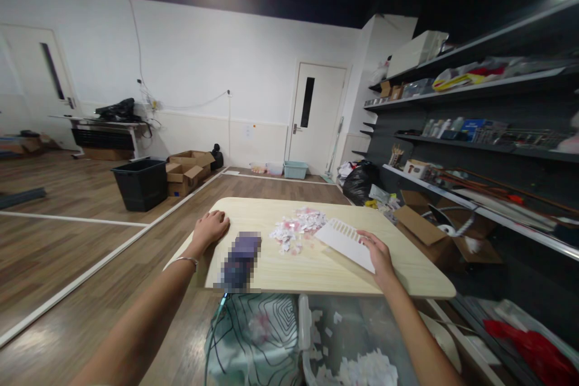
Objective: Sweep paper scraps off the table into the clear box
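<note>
Where my right hand (379, 253) grips: white panel (340, 242), beside the paper scraps (289, 233).
Left hand (211, 227): resting on the table (253, 211), apparently clasping nothing, though its palm is hidden.

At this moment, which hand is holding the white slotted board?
The right hand, which holds the slotted board; the left hand rests on the tabletop, away from it.

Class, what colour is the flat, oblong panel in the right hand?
White; the head view best shows the flat, oblong panel in the right hand.

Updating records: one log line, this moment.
left hand: on pale wood-grain table; right hand: holding white rectangular board; white-and-pink paper scraps: on table
</note>
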`<state>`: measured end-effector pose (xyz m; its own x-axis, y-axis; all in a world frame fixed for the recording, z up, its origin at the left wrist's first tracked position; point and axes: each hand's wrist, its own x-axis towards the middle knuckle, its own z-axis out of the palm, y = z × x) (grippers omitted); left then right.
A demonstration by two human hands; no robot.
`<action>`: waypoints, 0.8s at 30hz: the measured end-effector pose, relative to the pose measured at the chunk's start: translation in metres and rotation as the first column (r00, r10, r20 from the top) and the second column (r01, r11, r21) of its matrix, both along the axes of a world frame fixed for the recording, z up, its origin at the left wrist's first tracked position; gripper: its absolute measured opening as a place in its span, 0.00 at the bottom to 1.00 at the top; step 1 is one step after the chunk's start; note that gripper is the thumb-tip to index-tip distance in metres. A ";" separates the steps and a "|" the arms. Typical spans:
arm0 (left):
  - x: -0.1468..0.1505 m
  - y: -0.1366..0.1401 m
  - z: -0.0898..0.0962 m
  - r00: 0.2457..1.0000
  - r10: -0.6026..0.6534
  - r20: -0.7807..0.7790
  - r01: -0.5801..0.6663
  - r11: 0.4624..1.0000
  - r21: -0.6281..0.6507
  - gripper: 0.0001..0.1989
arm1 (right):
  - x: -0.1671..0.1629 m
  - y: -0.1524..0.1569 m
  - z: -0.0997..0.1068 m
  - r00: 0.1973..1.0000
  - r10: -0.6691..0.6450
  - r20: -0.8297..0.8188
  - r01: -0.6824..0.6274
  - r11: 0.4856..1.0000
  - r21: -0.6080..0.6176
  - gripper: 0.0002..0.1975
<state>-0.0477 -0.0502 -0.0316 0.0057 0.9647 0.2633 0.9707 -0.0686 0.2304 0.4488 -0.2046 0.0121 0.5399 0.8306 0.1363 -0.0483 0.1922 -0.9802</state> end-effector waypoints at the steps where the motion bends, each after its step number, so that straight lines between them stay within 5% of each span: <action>1: 0.000 0.000 0.000 1.000 0.000 0.000 0.000 1.000 0.000 0.27 | -0.001 0.000 0.000 1.000 0.001 0.000 -0.001 1.000 -0.002 0.22; 14: -0.004 -0.001 -0.002 1.000 0.002 -0.021 -0.003 1.000 -0.013 0.27 | -0.001 0.007 -0.002 0.999 0.015 -0.035 -0.015 1.000 -0.011 0.21; 24: -0.001 0.005 -0.004 1.000 0.007 0.018 -0.007 1.000 0.008 0.28 | -0.001 -0.001 -0.001 0.989 -0.150 0.011 0.149 0.987 0.064 0.21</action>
<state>-0.0489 -0.0456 -0.0360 -0.0059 0.9624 0.2714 0.9668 -0.0639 0.2474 0.4478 -0.2058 0.0111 0.6549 0.7300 0.1952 0.0009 0.2576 -0.9663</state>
